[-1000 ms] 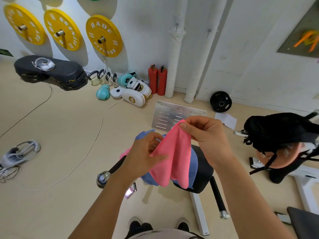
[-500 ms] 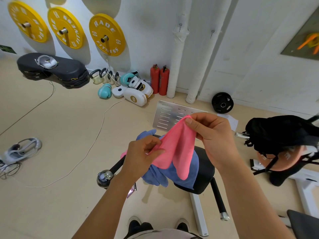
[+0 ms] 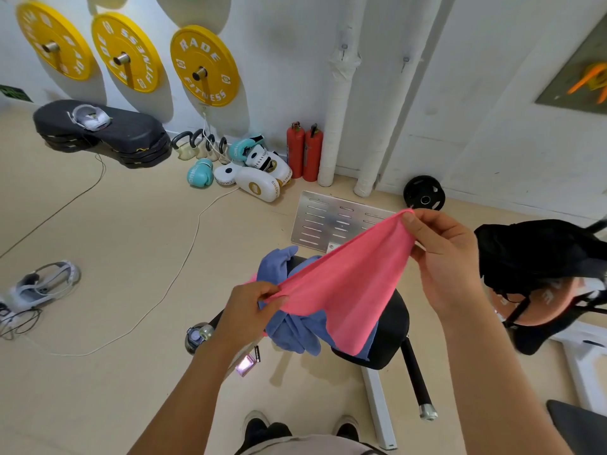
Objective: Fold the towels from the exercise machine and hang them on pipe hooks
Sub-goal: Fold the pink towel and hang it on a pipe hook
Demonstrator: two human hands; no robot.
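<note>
A pink towel (image 3: 348,287) is stretched between my two hands above the machine's black padded seat (image 3: 391,330). My left hand (image 3: 244,315) pinches its lower left corner. My right hand (image 3: 443,257) pinches the upper right corner, raised higher. A blue towel (image 3: 292,330) lies bunched on the seat, partly hidden behind the pink one. Two white wrapped pipes (image 3: 335,126) stand against the back wall, each with a small hook (image 3: 344,47) near the top.
A slotted metal plate (image 3: 328,221) lies on the floor beyond the seat. Red extinguishers (image 3: 303,152), boxing gloves (image 3: 253,169) and kettlebells line the wall. A black bag (image 3: 538,251) sits on equipment at right. Cables and a headset (image 3: 39,287) lie at left.
My hands have pulled apart, spreading the pink towel out. The right hand moved up and right, the left hand down and left.
</note>
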